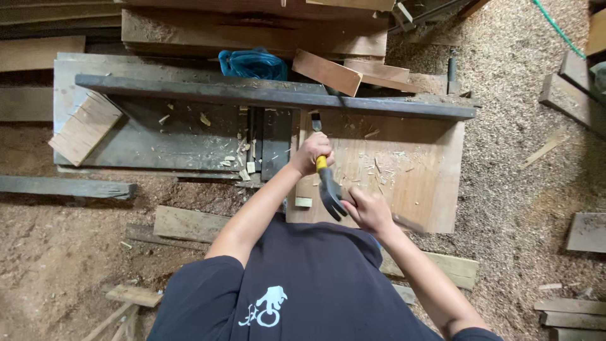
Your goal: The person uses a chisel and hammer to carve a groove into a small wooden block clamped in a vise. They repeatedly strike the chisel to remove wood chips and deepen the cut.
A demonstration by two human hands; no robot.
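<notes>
Two fists closed, left hand (310, 153) gripping chisel (317, 124), right hand (368, 209) gripping hammer (329, 190)

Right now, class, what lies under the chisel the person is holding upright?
Under the chisel lies a narrow wooden strip on a plywood board scattered with wood chips. The left hand covers the chisel's handle, so the grip is hidden; the blade's tip contact is unclear.

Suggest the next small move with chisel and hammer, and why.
Probably bring the hammer down onto the chisel: the left hand holds the chisel blade on the plank, and the right hand holds the hammer head just behind its handle end.
</notes>
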